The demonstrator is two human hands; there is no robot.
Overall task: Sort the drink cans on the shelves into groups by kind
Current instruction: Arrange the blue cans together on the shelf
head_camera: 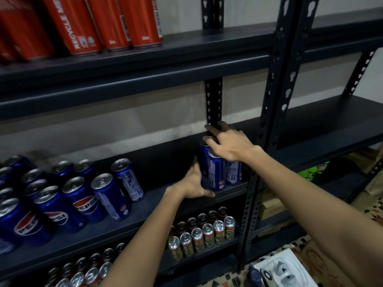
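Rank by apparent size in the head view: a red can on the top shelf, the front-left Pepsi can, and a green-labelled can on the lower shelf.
1. Red can, cropped at the top.
2. Front-left Pepsi can; close to the red can in apparent size, and nearness to the camera makes their order unsure.
3. Green-labelled can, clearly smallest, though farther away.

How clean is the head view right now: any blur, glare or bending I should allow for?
Head view: dim, soft light; the red cans at top left are smeared by motion blur; both hands, left hand and right hand, are slightly blurred; the wide lens bows the shelf edges; small glints on the blue cans' lids, no heavy glare.
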